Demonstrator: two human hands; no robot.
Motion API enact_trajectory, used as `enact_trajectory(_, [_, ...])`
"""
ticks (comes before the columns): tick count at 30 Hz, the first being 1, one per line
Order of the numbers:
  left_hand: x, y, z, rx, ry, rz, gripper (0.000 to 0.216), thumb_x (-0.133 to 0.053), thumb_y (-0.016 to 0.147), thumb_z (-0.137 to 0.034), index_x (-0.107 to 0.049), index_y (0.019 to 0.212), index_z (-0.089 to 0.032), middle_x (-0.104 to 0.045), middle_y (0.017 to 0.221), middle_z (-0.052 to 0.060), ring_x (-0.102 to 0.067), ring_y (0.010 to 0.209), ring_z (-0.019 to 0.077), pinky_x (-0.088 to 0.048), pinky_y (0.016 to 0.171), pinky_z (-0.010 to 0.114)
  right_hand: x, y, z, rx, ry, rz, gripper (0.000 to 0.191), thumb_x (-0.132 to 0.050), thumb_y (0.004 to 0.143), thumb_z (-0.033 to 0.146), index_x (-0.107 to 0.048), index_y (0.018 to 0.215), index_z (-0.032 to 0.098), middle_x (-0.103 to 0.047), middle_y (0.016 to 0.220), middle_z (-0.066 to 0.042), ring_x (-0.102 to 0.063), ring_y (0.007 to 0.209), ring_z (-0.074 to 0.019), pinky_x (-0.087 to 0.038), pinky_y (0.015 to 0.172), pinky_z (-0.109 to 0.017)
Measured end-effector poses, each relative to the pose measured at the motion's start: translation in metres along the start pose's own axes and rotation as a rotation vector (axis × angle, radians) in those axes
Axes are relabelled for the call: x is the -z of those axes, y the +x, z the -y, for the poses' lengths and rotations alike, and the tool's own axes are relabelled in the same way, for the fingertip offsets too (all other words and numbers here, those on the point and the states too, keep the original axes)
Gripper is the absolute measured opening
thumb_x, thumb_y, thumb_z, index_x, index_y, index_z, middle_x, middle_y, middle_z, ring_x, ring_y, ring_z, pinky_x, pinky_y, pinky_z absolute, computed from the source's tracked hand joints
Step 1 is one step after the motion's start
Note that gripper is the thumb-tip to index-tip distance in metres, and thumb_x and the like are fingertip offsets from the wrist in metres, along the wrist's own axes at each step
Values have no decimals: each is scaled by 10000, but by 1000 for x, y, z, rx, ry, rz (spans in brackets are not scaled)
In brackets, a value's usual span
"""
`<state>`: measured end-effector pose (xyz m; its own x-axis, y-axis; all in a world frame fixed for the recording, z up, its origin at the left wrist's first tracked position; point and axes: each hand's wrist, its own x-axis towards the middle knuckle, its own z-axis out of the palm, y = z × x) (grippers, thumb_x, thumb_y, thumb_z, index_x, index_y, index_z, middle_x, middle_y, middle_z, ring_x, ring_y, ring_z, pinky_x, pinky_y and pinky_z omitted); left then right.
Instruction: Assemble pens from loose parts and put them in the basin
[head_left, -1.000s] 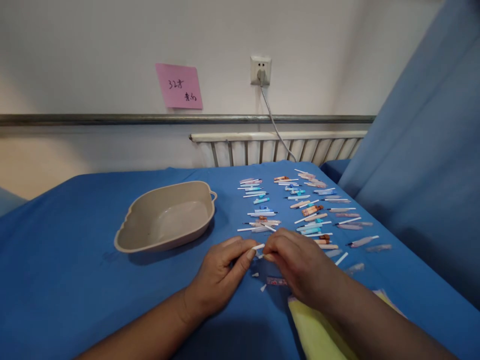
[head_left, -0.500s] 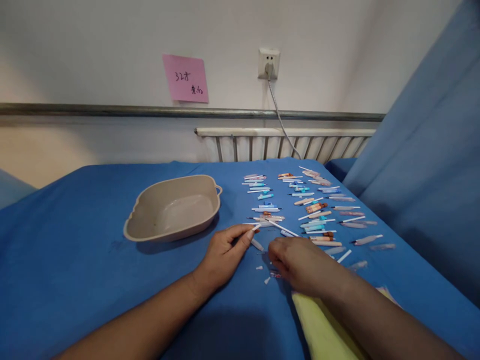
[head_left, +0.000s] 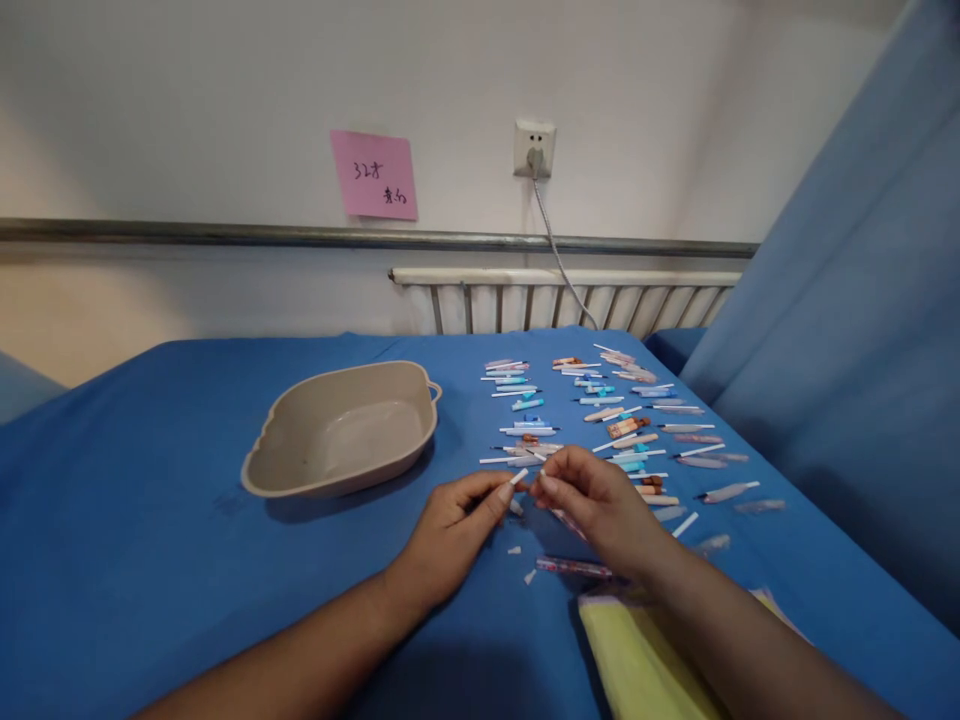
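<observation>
A short, slim white plastic tube (head_left: 519, 476) is gripped by the left hand (head_left: 459, 535), pinched between thumb and forefinger, with its upper end left exposed and pointed up to the right. The right hand (head_left: 600, 505) is held just beside it, thumb and forefinger brought together at their tips; what is pinched there, if anything, is too small to be told. Both hands are held above a worktop (head_left: 187, 580) covered in plain blue cloth.

Below the right hand, a translucent pink-patterned barrel (head_left: 574, 567) is laid on the cloth, with two small white cone-shaped pieces (head_left: 514, 550) scattered to its left. A folded yellow cloth (head_left: 637, 650) is partly covered by the right forearm.

Beyond the hands and to the right, many slim pen-like parts (head_left: 528, 405) in white, light blue, pink and beige are laid out in columns, among which an orange-and-brown patterned barrel (head_left: 627, 428) can be seen. To the left, well apart from these, a beige plastic basin (head_left: 337, 395) with rounded corners is placed.

On the wall behind, a pink paper note (head_left: 373, 175) is fixed, and a grey cord is plugged into a white socket (head_left: 535, 148).
</observation>
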<state>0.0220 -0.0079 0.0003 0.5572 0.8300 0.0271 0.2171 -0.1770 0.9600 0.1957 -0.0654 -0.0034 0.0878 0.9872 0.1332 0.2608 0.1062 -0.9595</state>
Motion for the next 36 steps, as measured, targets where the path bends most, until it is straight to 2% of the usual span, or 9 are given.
enact_trajectory(2, [-1,0,-1,52,-60,10,353,-562,817,-414,-700,987,-138,-507,551,-23,-426,517,102,-322,491,212,-2,2,0,-89,309,-46,193,-618,798,367,-566,786,182,-579,696,15,-516,636,-122,-397,618,-241])
enact_trajectory(4, [-1,-1,-2,96,-94,31,375,-550,822,-434,-692,997,-135,-487,540,-31,-408,496,96,-295,477,214,-3,4,0,-150,500,-98,234,-686,743,384,-576,777,180,-523,647,39,-452,579,-97,-371,584,-223])
enact_trajectory(6, [-3,-2,-2,109,-105,63,373,-547,825,-439,-691,992,-139,-479,541,-33,-398,495,94,-284,473,213,-3,5,1,-177,632,-115,250,-709,723,387,-578,758,177,-485,610,49,-404,542,-87,-348,550,-216])
enact_trajectory(9, [-7,-6,-4,93,-116,86,345,-548,829,-426,-696,952,-141,-464,541,-33,-385,503,94,-278,471,209,-3,5,1,-183,745,-73,257,-716,716,387,-576,727,172,-507,609,39,-406,531,-86,-335,530,-215])
enact_trajectory(14, [-9,-11,-12,95,-108,92,294,-529,845,-400,-687,844,-152,-461,545,-28,-379,511,96,-267,461,207,-5,2,-1,-137,699,13,226,-704,745,363,-594,741,166,-552,628,25,-453,565,-95,-351,567,-224])
enact_trajectory(20, [-9,-10,-10,105,-111,121,306,-537,834,-419,-670,772,-150,-473,539,-27,-375,492,89,-259,446,205,-1,2,-3,-67,571,6,227,-684,762,383,-608,780,170,-558,631,19,-484,580,-110,-384,595,-245])
enact_trajectory(24, [-8,-7,-8,189,-217,193,369,-564,795,-481,-673,804,-128,-458,515,-40,-333,434,68,-220,419,200,2,1,0,-16,463,-15,215,-682,761,381,-618,782,177,-574,648,14,-512,606,-121,-405,609,-252])
enact_trajectory(27, [-7,-6,-8,227,-303,240,397,-569,782,-505,-673,810,-123,-443,489,-48,-306,406,58,-190,405,197,2,1,-1,-12,475,-5,206,-669,773,378,-614,784,179,-573,637,21,-523,599,-120,-406,608,-252])
enact_trajectory(36, [-7,-6,-9,255,-341,219,374,-594,763,-494,-648,831,-129,-448,488,-54,-301,398,57,-174,402,202,1,0,-1,-1,422,-17,217,-650,786,391,-604,788,179,-566,627,22,-509,587,-119,-397,588,-245])
